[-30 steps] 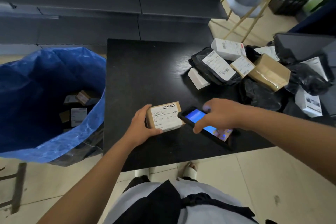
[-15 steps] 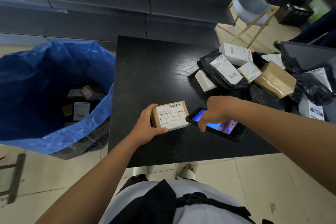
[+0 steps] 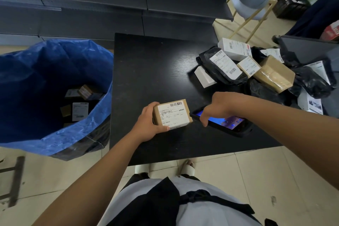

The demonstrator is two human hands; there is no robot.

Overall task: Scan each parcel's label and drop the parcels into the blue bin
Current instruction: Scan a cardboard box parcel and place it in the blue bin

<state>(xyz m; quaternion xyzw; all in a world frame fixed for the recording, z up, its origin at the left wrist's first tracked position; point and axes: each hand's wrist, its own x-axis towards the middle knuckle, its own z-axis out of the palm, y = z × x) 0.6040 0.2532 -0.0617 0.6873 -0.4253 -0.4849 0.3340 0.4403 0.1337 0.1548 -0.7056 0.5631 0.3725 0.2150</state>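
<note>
Head-worn camera looks steeply down, close over the black table [image 3: 146, 71].

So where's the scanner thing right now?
The scanner lies on the black table near its front edge, under the right hand, just right of the small brown parcel.

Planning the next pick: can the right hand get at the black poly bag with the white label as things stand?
Probably yes, once freed. The right hand holds the scanner now; the black poly bag lies uncovered at the pile's near-left edge, with bare table between.

Small brown parcel [image 3: 172, 113] label-up on table; blue bin [image 3: 55, 134] left, holding parcels.
</note>
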